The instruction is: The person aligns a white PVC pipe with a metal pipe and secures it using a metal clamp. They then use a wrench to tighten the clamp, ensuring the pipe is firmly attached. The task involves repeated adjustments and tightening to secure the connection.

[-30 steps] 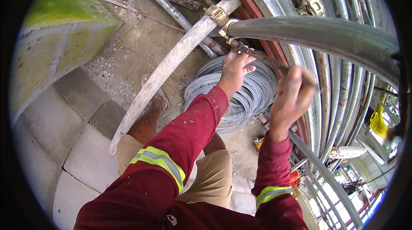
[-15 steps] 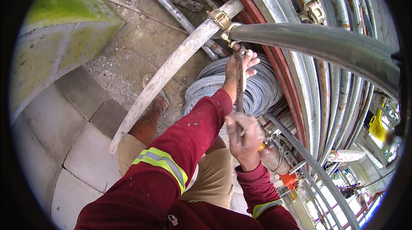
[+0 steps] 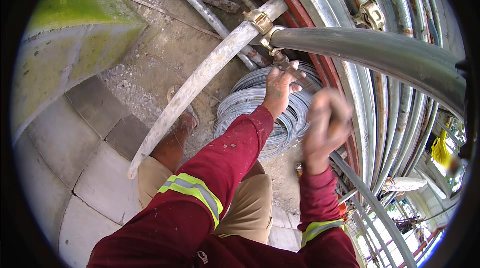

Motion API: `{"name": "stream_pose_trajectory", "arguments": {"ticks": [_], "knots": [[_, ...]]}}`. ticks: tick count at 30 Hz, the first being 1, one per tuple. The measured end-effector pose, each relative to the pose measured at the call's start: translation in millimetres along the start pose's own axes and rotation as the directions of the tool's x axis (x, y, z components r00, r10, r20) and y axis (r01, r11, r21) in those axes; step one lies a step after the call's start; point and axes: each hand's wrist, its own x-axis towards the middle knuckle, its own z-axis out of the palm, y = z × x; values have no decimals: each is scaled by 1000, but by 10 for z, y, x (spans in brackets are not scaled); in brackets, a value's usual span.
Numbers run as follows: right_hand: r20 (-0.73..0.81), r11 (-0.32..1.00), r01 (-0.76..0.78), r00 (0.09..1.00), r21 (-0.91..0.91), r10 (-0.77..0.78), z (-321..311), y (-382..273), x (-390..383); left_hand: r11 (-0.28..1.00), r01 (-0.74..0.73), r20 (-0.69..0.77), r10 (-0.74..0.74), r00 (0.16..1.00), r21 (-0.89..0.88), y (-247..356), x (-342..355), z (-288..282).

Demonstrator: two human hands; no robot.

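Note:
A rusty-brown wrench (image 3: 311, 85) reaches from the coupler (image 3: 268, 38) that joins a pale pole (image 3: 200, 80) and a dark grey pipe (image 3: 370, 48). My left hand (image 3: 281, 88) is at the wrench's head end, its thumb and some fingers around it and other fingers partly stretched. Blurred by motion, my right hand (image 3: 327, 128) is curled at the far end of the handle, which it mostly hides. A second clamp part (image 3: 258, 21) wraps the pale pole beside the coupler. Below my left hand lies a coil of grey wire (image 3: 240, 108).
Long metal pipes (image 3: 395, 113) and red bars (image 3: 327, 68) stand close on the right, with another coupler (image 3: 369, 14) on them. A mossy concrete block (image 3: 75, 38) is at the left, above grey floor tiles (image 3: 102, 178). My foot (image 3: 189, 115) rests beside the pale pole.
My right hand has swung the wrench handle to the right and upward, away from my body. My left hand stays near the wrench head, its fingers slightly shifted.

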Motion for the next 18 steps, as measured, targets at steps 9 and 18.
{"name": "stream_pose_trajectory", "arguments": {"ticks": [9, 18], "knots": [[235, 986, 164, 957, 42, -170, -94, 100, -876, 990, 104, 156, -89, 984, -91, 172, -6, -114], [26, 996, -78, 997, 44, 77, -141, 254, 139, 996, -92, -58, 91, 994, -14, -3, 50, 105]]}}
